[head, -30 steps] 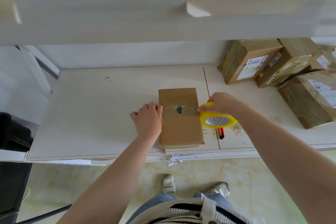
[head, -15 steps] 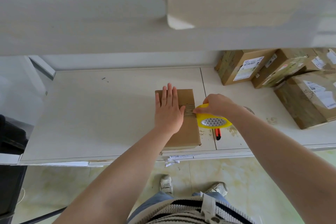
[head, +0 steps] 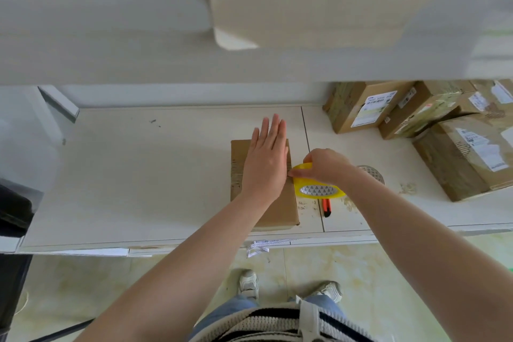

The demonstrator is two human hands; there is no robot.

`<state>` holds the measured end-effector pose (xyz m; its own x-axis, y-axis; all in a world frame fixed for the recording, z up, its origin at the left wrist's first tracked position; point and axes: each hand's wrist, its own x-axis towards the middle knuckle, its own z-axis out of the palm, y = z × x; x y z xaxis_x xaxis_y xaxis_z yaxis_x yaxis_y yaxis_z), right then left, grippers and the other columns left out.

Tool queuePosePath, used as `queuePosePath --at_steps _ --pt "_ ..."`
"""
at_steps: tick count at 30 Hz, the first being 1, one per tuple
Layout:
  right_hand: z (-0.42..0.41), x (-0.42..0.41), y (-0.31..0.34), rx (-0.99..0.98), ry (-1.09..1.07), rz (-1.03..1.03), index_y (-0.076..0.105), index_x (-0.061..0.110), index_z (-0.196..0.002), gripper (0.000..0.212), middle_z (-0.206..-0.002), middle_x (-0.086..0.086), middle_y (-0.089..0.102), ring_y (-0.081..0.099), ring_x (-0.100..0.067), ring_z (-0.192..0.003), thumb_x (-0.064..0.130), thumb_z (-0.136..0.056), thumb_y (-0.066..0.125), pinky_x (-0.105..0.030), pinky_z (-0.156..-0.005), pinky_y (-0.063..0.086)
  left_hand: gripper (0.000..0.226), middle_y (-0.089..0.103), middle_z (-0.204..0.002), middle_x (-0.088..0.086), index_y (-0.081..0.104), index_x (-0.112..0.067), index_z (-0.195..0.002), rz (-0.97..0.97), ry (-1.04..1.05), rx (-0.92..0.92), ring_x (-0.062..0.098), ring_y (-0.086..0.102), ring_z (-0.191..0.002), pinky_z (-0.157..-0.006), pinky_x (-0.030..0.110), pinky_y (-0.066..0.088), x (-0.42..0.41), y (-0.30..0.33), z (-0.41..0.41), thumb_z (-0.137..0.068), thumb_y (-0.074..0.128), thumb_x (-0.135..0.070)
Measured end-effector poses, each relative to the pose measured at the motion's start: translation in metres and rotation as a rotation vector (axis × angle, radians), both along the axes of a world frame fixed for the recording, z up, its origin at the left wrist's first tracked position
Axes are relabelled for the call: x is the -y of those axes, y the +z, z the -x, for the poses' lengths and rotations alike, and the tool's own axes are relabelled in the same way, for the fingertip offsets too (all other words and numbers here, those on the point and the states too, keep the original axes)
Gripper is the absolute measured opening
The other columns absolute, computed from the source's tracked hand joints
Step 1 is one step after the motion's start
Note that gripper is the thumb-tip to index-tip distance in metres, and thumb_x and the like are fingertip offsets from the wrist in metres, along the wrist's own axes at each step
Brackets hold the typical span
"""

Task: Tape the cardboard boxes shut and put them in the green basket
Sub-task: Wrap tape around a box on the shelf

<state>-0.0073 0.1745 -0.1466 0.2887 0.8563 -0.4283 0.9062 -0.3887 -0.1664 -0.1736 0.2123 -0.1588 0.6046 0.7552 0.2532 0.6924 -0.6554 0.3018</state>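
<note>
A small flat cardboard box (head: 280,211) lies on the white table (head: 138,175) near its front edge. My left hand (head: 268,158) presses flat on the box's top with straight fingers, covering a strip of tape that runs across the box. At the box's right edge, my right hand (head: 326,165) grips a yellow tape roll (head: 319,189). The tape runs from the roll onto the box. No green basket is in view.
An orange utility knife (head: 327,207) lies on the table just below the tape roll. Several taped cardboard boxes (head: 433,125) with labels are stacked at the right back. A second tape roll (head: 373,173) sits behind my right forearm. A white shelf (head: 166,58) overhangs the table.
My left hand has moved from the box's left edge onto its top and slid further back, flattening out. My right hand keeps the tape roll at the box's right edge.
</note>
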Motion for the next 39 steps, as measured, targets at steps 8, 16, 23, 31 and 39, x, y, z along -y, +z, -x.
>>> queuePosePath --at_steps 8,16,23,31,39 --pt "0.000 0.002 -0.001 -0.018 -0.016 0.002 0.061 0.019 -0.126 0.079 -0.109 0.001 0.066 0.054 -0.015 -0.088 0.079 -0.075 0.055 -0.029 -0.073 0.041 0.064 -0.013 -0.163 0.010 -0.004 -0.010 -0.156 0.094 0.139 -0.212 0.028 -0.011 -0.150 -0.122 0.046 -0.005 0.002 -0.011 0.002 -0.103 0.014 -0.042" --pt "0.001 0.010 0.001 -0.052 -0.010 -0.003 0.060 0.017 -0.126 0.077 -0.116 -0.001 0.065 0.059 -0.019 -0.101 0.077 -0.078 0.053 -0.029 -0.076 0.040 0.075 -0.018 -0.163 0.008 -0.013 -0.014 -0.155 0.178 0.091 -0.359 0.026 -0.017 -0.149 -0.120 0.048 -0.009 0.004 -0.025 0.015 -0.096 -0.001 -0.059" --pt "-0.012 0.018 0.030 -0.419 0.019 -0.124 0.063 0.021 -0.074 0.040 -0.073 -0.004 0.058 0.054 -0.016 -0.070 0.055 -0.092 0.054 -0.031 -0.063 0.039 0.081 -0.029 -0.160 -0.001 -0.028 -0.043 -0.146 0.322 0.008 -0.159 0.018 -0.022 -0.148 -0.119 0.043 -0.013 -0.013 -0.018 0.053 -0.080 -0.005 -0.083" --pt "0.011 0.007 0.044 -0.369 0.092 -0.268 0.063 0.021 -0.076 0.041 -0.071 0.001 0.057 0.053 -0.014 -0.066 0.058 -0.090 0.053 -0.030 -0.059 0.040 0.113 -0.020 -0.162 -0.012 -0.020 -0.041 -0.150 0.523 0.087 -0.075 0.014 -0.021 -0.148 -0.114 0.056 -0.014 -0.025 -0.010 0.063 -0.058 0.011 -0.100" --pt "0.013 0.004 0.060 -0.383 0.189 -0.181 0.056 0.023 -0.067 0.044 -0.065 0.002 0.052 0.050 -0.015 -0.062 0.062 -0.088 0.052 -0.031 -0.059 0.038 0.101 -0.009 -0.163 -0.016 -0.013 -0.043 -0.152 0.512 0.105 0.020 0.012 -0.015 -0.150 -0.116 0.059 -0.008 -0.024 -0.012 0.070 -0.074 0.035 -0.087"
